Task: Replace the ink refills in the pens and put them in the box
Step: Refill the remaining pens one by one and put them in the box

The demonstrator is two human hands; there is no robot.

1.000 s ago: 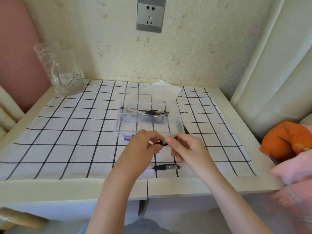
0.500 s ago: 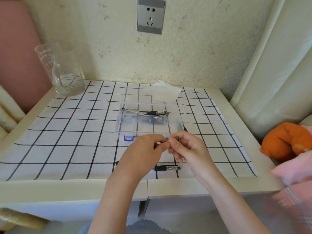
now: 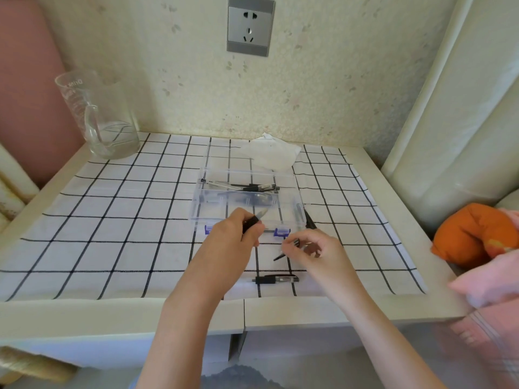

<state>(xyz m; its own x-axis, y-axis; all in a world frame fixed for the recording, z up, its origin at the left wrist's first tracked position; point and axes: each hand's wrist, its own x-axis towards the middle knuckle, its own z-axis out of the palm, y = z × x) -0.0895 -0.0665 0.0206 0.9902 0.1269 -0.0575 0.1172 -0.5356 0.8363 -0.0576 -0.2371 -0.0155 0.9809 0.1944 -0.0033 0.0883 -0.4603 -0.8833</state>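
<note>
A clear plastic box (image 3: 297, 211) with blue latches sits mid-table and holds several pens and refills (image 3: 252, 188). My left hand (image 3: 233, 237) grips the front part of a pen (image 3: 254, 219), black grip and clear tip pointing up toward the box. My right hand (image 3: 311, 249) pinches the other pen piece (image 3: 283, 255), a thin dark part slanting down to the left. The two hands are apart. Another black pen (image 3: 276, 279) lies on the cloth in front of my hands. A dark pen (image 3: 310, 220) lies by the box's right side.
A checked cloth (image 3: 112, 234) covers the table. A glass pitcher (image 3: 98, 116) stands at the back left. A crumpled white tissue (image 3: 269, 154) lies behind the box. An orange cushion (image 3: 474, 231) and pink fabric (image 3: 488, 279) sit at the right edge. A wall socket (image 3: 250, 25) is above.
My hands held one pen together just in front of the box. They have drawn apart, each now holding one part of the pen; the right hand moved down and right.
</note>
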